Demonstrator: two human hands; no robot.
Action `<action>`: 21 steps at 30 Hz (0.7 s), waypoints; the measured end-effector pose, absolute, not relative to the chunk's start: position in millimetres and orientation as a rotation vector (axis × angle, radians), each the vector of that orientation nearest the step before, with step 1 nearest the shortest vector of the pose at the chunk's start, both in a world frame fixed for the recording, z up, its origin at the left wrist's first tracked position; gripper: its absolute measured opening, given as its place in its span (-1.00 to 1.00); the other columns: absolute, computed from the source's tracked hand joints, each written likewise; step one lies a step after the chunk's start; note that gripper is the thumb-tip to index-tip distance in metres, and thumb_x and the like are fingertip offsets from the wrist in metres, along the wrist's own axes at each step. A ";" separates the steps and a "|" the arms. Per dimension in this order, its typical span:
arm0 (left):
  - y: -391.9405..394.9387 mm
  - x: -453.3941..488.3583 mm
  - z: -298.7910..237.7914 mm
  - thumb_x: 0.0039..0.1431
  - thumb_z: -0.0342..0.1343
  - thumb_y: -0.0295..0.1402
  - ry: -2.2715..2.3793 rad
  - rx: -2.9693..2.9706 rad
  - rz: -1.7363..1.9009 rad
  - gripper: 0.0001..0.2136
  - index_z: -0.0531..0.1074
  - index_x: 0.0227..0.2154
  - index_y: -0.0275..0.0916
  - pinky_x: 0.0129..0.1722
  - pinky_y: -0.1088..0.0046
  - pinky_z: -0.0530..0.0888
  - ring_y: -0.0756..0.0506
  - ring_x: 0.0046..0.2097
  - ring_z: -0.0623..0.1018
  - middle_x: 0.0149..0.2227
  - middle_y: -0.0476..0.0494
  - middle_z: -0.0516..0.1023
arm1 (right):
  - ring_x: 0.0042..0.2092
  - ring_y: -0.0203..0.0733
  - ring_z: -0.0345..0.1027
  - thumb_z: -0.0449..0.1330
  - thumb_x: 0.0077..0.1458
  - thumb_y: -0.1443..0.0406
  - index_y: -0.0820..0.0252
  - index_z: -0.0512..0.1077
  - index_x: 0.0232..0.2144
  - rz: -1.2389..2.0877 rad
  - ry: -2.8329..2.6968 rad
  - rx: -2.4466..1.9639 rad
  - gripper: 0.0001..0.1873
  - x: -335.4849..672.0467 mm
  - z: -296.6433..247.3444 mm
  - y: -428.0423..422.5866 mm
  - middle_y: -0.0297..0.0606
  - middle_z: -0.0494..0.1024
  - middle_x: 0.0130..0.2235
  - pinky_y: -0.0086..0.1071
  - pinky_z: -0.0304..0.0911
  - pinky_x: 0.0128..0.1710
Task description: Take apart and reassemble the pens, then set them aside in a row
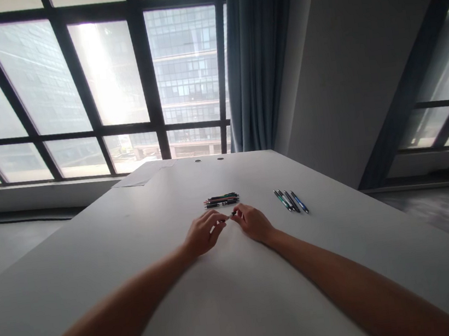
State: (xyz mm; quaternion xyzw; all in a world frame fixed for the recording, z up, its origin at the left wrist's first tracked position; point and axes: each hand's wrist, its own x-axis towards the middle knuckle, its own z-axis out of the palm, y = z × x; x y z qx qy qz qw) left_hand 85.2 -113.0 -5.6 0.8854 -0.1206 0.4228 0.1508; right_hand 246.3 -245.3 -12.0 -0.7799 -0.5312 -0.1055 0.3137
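My left hand (205,232) is closed in a pinch over the white table, on what looks like a pen, mostly hidden by the fingers. Facing it, my right hand (252,221) pinches a short dark end piece of a pen (234,213). The fingertips of both hands nearly meet, and a pale tip shows between them. Just beyond lies a stack of several pens (221,203), set crosswise, with black, green and reddish barrels. Several more pens (291,201) lie side by side at a slant, right of my right hand.
The white table (210,313) stretches away toward large windows. Sheets of paper (137,177) lie at its far left. Two small round dark fittings (209,160) sit near the far edge. A blue-grey curtain (264,63) and a wall stand beyond on the right.
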 end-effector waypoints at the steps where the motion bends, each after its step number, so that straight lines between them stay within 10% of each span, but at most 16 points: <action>1: -113.0 85.0 -5.0 0.32 -0.07 -0.33 -0.406 2.596 1.209 -0.81 0.41 -0.17 -0.25 -0.32 0.48 0.40 -0.03 -0.30 0.48 -0.30 -0.17 0.52 | -0.34 -0.22 0.40 0.14 0.18 0.24 0.17 0.40 -0.16 -0.280 -1.392 -2.056 -0.81 246.3 -12.1 -245.5 -0.26 0.54 -0.35 -0.42 0.18 -0.33; 21: -106.3 89.4 -12.4 0.25 0.00 -0.35 -0.103 2.871 1.002 -0.81 0.40 -0.10 -0.16 -0.05 0.24 0.46 -0.15 -0.02 0.46 -0.10 -0.16 0.53 | 0.04 -0.09 0.39 -0.03 0.24 0.37 0.15 0.12 0.23 -0.744 -1.868 -1.548 -0.50 233.6 -12.1 -247.7 -0.04 0.31 0.20 -0.27 0.42 -0.16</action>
